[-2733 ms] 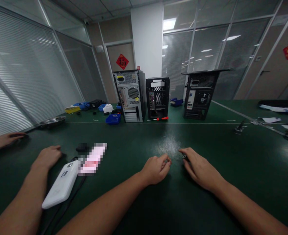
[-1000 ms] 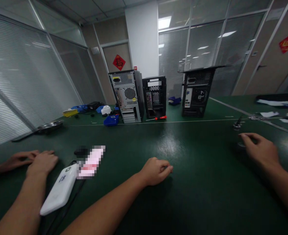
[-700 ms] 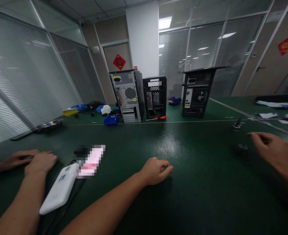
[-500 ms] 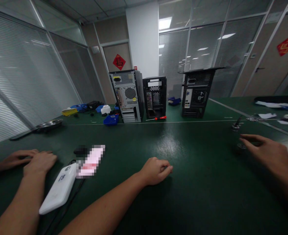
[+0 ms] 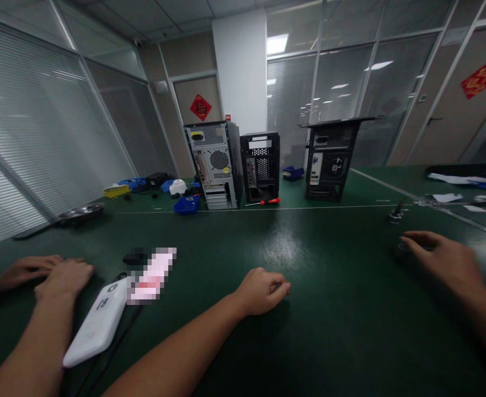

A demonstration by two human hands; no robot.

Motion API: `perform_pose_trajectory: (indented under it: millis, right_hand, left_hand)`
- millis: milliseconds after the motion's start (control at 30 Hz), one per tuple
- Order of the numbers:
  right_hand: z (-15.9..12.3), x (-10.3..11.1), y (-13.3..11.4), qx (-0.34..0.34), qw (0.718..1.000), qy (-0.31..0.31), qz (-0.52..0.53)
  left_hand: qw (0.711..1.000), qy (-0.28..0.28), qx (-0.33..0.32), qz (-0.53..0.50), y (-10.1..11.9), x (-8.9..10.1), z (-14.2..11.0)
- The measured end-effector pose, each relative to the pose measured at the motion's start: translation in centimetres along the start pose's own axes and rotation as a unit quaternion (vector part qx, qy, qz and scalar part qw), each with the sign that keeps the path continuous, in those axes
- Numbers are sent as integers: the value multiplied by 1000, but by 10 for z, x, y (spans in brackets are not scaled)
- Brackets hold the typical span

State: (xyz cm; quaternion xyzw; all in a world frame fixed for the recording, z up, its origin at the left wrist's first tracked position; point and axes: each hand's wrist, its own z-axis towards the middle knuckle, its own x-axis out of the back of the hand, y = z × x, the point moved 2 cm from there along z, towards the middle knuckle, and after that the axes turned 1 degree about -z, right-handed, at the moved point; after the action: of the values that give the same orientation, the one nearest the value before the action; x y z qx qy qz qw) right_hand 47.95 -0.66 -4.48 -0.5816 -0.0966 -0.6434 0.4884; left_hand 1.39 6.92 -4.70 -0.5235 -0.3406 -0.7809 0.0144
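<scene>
My left hand (image 5: 261, 289) rests on the green table mat (image 5: 317, 309) near the middle, curled into a loose fist with thumb and forefinger pinched; what they hold is too small to make out. Far out to the right, my right hand (image 5: 447, 259) lies low over the mat with its fingers stretched forward and slightly apart. Its fingertips are at a small dark round part (image 5: 404, 247), which they partly cover. A small upright metal piece (image 5: 395, 215) stands just beyond it.
Another person's two hands (image 5: 63, 278) rest at the left beside a white device (image 5: 97, 325) with a cable. Three computer cases (image 5: 215, 165) stand at the back, with a red-handled screwdriver (image 5: 267, 202), a blue bin (image 5: 187, 205) and a metal dish (image 5: 81, 211).
My right hand left the spot beside my left hand and swung far right, hovered, then settled its fingertips on the small round part. My left hand stayed put, pinched.
</scene>
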Motion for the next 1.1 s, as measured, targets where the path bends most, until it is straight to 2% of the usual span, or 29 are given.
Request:
perform_pose_trajectory:
  millis: [233, 400, 600, 1100]
  right_hand:
    - [-1, 2, 3, -3, 1000, -18, 20]
    - [-4, 1, 3, 0, 999, -8, 34]
    - [2, 1, 6, -35, 997, -45, 44]
    - [-2, 0, 2, -61, 994, -63, 72]
  left_hand:
    - [1000, 12, -16, -8, -1, 0, -1]
    - [1000, 12, -16, -9, -2, 0, -2]
    - [1000, 13, -14, -3, -1, 0, -2]
    - [1000, 11, -14, -5, 1, 2, -1]
